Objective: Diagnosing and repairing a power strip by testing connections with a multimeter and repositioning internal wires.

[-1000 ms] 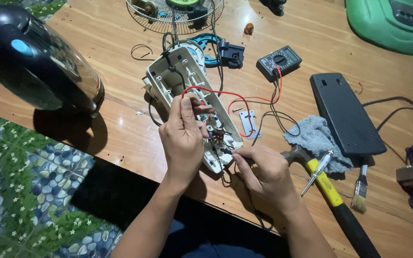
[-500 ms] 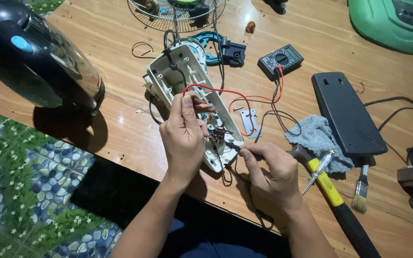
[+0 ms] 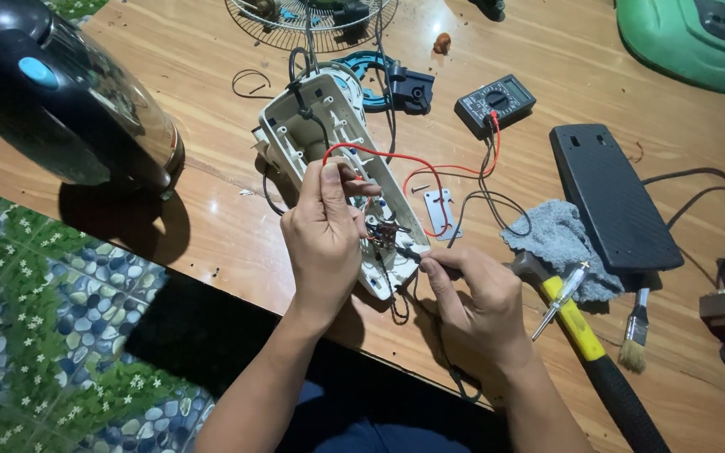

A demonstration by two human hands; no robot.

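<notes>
An opened white plastic housing lies on the wooden table with its inner parts and wires showing. My left hand rests on its middle and pinches the red test probe lead against the parts inside. My right hand sits at the housing's near end and holds the black test probe, its tip touching the small switch block. Both leads run back to a dark multimeter farther up the table.
A black kettle-like appliance stands at left. A black cover panel, grey rag, yellow-handled hammer, screwdriver and brush lie at right. A wire fan guard and green casing sit at the back.
My right hand has shifted slightly toward the housing's near end with the black probe. My left hand stays in place on the housing.
</notes>
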